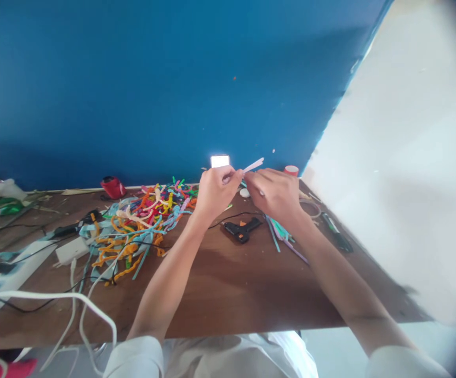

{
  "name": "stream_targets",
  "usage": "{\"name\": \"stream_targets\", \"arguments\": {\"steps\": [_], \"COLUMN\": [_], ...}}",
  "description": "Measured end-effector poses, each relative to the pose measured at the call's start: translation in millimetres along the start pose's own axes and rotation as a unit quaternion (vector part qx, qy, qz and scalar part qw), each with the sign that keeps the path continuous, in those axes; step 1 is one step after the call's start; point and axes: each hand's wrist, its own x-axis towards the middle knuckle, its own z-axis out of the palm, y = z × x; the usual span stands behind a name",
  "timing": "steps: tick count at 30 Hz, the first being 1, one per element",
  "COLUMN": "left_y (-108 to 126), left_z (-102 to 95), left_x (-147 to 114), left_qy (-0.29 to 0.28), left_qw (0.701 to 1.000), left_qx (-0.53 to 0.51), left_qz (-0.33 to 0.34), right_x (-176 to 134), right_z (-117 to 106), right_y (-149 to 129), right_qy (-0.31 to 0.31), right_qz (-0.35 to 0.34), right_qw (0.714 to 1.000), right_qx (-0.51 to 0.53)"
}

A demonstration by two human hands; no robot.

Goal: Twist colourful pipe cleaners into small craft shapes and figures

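Observation:
A pale pink pipe cleaner sticks up to the right from the pinched fingertips of my left hand. Right beside them, the curled fingers of my right hand meet at the lower end of this strip. A small whitish bit shows between those fingers, but what they grip is mostly hidden. Both hands are raised above the far side of the table. Below them lies a black glue gun. Blue, green and purple pipe cleaners lie under my right wrist.
A tangled heap of colourful pipe cleaners covers the table at left. White cables and a white adapter lie nearer. A lit phone leans by the blue wall. A red spool, tape roll and dark cutter are around.

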Motion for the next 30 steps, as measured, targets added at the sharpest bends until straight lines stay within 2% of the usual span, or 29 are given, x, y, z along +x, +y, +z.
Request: {"name": "stream_targets", "arguments": {"steps": [2, 5, 7, 9, 10, 11, 14, 17, 19, 27, 30], "left_y": [-1.4, -4.3, -5.4, -5.7, -5.7, -5.9, -8.2, -11.4, -12.3, -6.2, -4.7], "left_z": [2.6, 3.9, 2.9, 0.9, -0.2, -1.3, -3.2, -2.9, -2.0, 0.4, 0.5], "left_x": [0.9, 1.8, 1.8, 1.6, 1.7, 1.9, 3.5, 5.5, 5.8, 3.8, 3.1], "left_qy": [-0.017, -0.045, -0.047, -0.043, -0.040, -0.036, -0.025, -0.027, -0.027, -0.022, -0.027], "left_qw": [0.998, 0.990, 0.989, 0.992, 0.993, 0.994, 0.994, 0.994, 0.995, 0.997, 0.997], "left_qx": [-0.038, -0.106, -0.122, -0.116, -0.110, -0.105, -0.103, -0.104, -0.097, -0.009, -0.019], "left_qz": [-0.045, -0.082, -0.066, -0.038, -0.027, -0.019, -0.007, 0.006, 0.020, 0.068, 0.071], "right_x": [-0.9, -0.6, 1.2, 4.1, 5.6, 7.2, 10.3, 10.9, 10.8, 11.2, 10.2], "right_z": [3.6, 10.6, 13.0, 11.9, 10.3, 8.3, 3.4, 3.1, 4.7, 9.9, 12.2], "right_y": [5.3, 12.9, 14.3, 12.5, 10.8, 9.1, 5.2, 3.6, 3.1, 0.4, 1.0], "right_qy": [-0.010, -0.002, 0.020, 0.025, 0.017, 0.008, -0.005, -0.041, -0.065, -0.050, -0.027], "right_qz": [-0.070, -0.098, -0.055, 0.023, 0.070, 0.117, 0.228, 0.281, 0.295, 0.310, 0.300], "right_qw": [0.993, 0.988, 0.996, 0.997, 0.985, 0.962, 0.863, 0.790, 0.765, 0.762, 0.785], "right_qx": [-0.097, -0.122, -0.065, 0.069, 0.156, 0.246, 0.451, 0.544, 0.568, 0.566, 0.542]}}
